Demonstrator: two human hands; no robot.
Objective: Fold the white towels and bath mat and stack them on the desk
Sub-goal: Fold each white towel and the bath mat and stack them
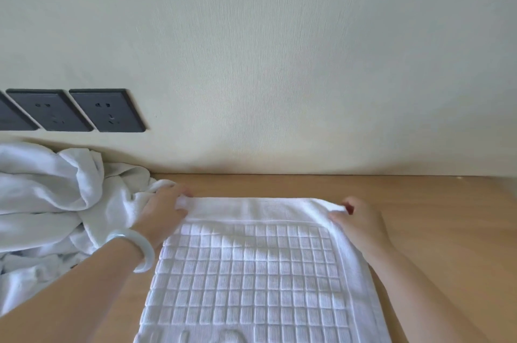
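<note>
A white bath mat (251, 272) with a raised grid of squares lies flat on the wooden desk (433, 217), running from mid-frame down past the bottom edge. My left hand (163, 214), with a pale bangle on its wrist, pinches the mat's far left corner. My right hand (359, 219) pinches the far right corner between thumb and fingers. A loose heap of white towels (47, 200) sits crumpled on the desk at the left, touching my left hand's side.
The desk's far edge meets a cream wall (279, 63). Three dark socket plates, the rightmost (107, 110), are set in the wall above the towel heap. Bare wood shows to the right of the mat.
</note>
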